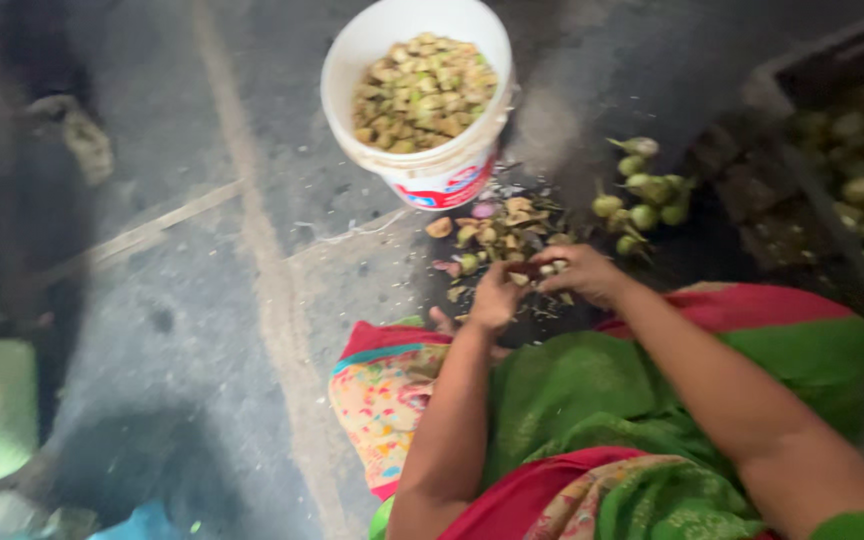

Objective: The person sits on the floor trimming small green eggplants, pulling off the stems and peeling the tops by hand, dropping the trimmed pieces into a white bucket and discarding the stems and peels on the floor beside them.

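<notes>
Grey concrete floor [202,300] with pale seams, dim at the edges, a dark crate [802,120] at right

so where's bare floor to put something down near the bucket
Bare grey floor lies left of the white bucket, out to the person's knee. Crowded: cut scraps between bucket and hands, whole green fruits to the right, then the dark crate.

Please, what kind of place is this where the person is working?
Probably an informal food-preparation spot on the ground, perhaps at a market or yard. The person sits on a bare concrete floor, with a white bucket of cut pieces, a pile of peelings and small green vegetables.
</notes>
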The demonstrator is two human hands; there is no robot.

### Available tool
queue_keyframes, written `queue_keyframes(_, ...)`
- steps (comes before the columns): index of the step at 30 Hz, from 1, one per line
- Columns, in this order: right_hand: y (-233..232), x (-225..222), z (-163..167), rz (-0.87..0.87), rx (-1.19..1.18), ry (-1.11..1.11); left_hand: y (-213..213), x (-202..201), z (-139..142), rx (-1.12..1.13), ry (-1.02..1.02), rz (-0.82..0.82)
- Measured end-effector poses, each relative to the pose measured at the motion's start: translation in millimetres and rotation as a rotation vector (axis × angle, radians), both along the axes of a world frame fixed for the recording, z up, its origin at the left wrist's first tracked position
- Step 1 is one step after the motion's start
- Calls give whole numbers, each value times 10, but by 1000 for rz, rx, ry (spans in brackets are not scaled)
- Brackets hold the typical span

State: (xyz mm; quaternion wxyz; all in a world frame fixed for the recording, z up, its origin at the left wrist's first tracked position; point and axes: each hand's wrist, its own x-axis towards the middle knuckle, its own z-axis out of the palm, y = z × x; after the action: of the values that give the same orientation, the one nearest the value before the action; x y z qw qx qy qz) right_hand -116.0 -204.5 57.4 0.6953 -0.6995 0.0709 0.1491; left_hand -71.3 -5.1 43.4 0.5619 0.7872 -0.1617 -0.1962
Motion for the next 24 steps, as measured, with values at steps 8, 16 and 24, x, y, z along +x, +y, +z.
queue_keyframes(8, 15, 36, -45, -166, -168, -165, -76, -26, 140, 17, -93, 138)
queue_keyframes(16, -48, 125, -158, -205, -6, -193, -151, 44, 224, -92, 139, 276)
queue_keyframes(24, 58, 231, -419, -280, -4, -67, -196, 223, -374, -158, 376, 327)
